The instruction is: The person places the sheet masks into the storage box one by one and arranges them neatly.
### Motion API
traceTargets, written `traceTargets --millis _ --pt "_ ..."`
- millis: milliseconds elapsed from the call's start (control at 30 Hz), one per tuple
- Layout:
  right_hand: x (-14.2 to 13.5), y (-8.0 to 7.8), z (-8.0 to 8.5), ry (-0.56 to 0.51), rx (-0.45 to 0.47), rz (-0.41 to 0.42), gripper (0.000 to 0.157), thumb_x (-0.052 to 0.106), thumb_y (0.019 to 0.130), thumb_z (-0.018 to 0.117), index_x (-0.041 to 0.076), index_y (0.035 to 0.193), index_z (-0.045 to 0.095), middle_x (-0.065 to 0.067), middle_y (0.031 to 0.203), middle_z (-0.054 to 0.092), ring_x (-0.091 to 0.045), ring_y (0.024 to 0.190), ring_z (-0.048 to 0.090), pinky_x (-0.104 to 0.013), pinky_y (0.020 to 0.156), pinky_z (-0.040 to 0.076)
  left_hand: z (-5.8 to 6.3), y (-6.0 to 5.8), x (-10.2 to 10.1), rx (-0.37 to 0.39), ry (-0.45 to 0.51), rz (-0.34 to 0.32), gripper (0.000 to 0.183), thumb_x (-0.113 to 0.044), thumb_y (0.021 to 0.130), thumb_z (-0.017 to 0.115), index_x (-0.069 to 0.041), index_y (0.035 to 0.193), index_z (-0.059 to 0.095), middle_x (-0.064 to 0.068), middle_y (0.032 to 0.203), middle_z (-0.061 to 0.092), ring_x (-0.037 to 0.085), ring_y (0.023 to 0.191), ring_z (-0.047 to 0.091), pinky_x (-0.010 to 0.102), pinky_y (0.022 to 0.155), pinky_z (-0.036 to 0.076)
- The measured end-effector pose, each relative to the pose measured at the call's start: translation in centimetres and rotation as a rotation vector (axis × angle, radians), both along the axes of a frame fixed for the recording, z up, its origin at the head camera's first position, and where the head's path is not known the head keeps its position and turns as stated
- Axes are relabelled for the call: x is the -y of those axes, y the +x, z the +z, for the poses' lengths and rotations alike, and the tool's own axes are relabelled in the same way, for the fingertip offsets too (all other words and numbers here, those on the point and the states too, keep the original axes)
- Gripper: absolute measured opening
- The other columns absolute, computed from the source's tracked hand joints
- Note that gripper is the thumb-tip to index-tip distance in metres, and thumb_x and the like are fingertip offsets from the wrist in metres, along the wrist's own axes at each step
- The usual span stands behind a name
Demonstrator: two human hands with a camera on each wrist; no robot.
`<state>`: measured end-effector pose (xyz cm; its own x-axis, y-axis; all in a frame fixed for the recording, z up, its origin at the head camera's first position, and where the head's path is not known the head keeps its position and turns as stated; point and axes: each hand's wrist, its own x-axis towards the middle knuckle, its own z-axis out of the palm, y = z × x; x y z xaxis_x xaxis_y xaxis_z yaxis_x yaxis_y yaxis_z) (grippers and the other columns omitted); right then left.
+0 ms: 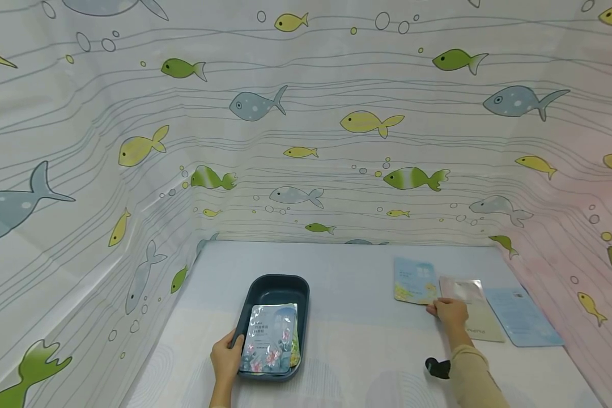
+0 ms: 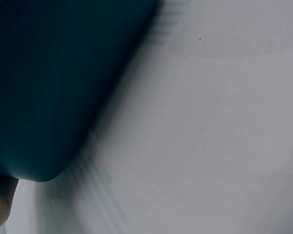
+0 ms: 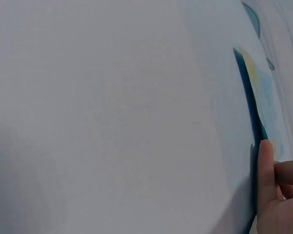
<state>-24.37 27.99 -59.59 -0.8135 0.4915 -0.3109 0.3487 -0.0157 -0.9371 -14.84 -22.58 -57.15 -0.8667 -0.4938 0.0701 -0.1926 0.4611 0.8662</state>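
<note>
My left hand [image 1: 226, 358] grips the left side of a dark blue-green tray [image 1: 276, 293], thumb over the rim. In the left wrist view the tray's outer wall [image 2: 63, 87] fills the upper left. A shiny face-mask sachet [image 1: 269, 340] with pink flowers lies in the tray, overlapping another with a yellow-green edge [image 1: 295, 344]. On the right, my right hand [image 1: 451, 315] pinches the near corner of a light blue sachet [image 1: 416, 280] with yellow flowers. The right wrist view shows this sachet [image 3: 264, 95] edge-on, its near edge raised over a dark shadow.
Right of the held sachet lie a beige and silver sachet [image 1: 485, 322] and a plain light blue one [image 1: 524, 317] on the white table [image 1: 352, 317]. A small black object [image 1: 437, 368] sits at my right sleeve. Fish-printed sheeting [image 1: 306, 170] encloses the table's back and sides.
</note>
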Motion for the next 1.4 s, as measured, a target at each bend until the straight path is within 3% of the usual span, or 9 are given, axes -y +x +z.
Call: traceTargets --millis 133,333,567,733,1267,1400 --pt "0.0 0.1 0.1 -0.012 0.016 -0.003 0.041 -0.003 0.087 0.051 -0.021 0.123 0.044 -0.004 0.057 0.064 -0.006 0.047 0.063 -0.019 0.056 0.053 0.1 0.0 0.0 0.000 0.002 -0.001 0.030 0.001 0.087 0.056 0.017 0.113 0.057 0.034 0.111 0.059 0.048 0.108 0.055 0.053 0.089 0.045" --pt "0.1 0.3 0.1 -0.030 0.014 -0.028 0.041 -0.006 0.086 0.050 -0.021 0.124 0.043 -0.021 0.079 0.063 -0.005 0.050 0.064 -0.019 0.059 0.053 0.1 0.0 0.0 0.020 -0.003 -0.006 0.031 0.000 0.088 0.057 0.017 0.114 0.056 0.034 0.112 0.057 0.049 0.109 0.054 0.054 0.089 0.044" --pt "0.6 0.9 0.2 -0.109 -0.044 -0.045 0.041 -0.007 0.085 0.049 -0.024 0.121 0.044 -0.005 0.058 0.063 -0.008 0.049 0.064 -0.019 0.056 0.053 0.1 0.1 0.0 0.016 -0.005 0.000 0.032 0.000 0.088 0.056 0.017 0.114 0.056 0.035 0.112 0.057 0.049 0.109 0.054 0.055 0.089 0.044" --pt "0.8 1.2 0.2 -0.116 -0.049 -0.061 0.040 -0.008 0.084 0.048 -0.024 0.120 0.045 -0.003 0.057 0.060 -0.007 0.048 0.064 -0.019 0.056 0.053 0.1 0.1 0.0 0.019 -0.004 -0.004 0.032 0.000 0.088 0.056 0.017 0.115 0.056 0.035 0.112 0.057 0.049 0.109 0.054 0.055 0.089 0.044" --pt "1.2 1.0 0.1 0.066 0.018 -0.034 0.039 0.002 0.083 0.052 -0.021 0.115 0.051 0.004 0.055 0.058 -0.001 0.046 0.059 -0.015 0.051 0.049 0.3 0.1 -0.2 0.037 -0.001 -0.009 0.032 0.000 0.089 0.056 0.018 0.115 0.055 0.035 0.114 0.056 0.050 0.109 0.053 0.054 0.089 0.044" --pt "1.2 0.8 0.2 0.065 0.035 -0.027 0.040 0.003 0.082 0.056 -0.021 0.114 0.051 0.003 0.055 0.058 -0.002 0.046 0.060 -0.016 0.051 0.050 0.3 0.1 -0.2 0.033 -0.006 -0.010 0.032 0.000 0.088 0.056 0.018 0.115 0.055 0.036 0.113 0.056 0.050 0.109 0.054 0.055 0.089 0.044"
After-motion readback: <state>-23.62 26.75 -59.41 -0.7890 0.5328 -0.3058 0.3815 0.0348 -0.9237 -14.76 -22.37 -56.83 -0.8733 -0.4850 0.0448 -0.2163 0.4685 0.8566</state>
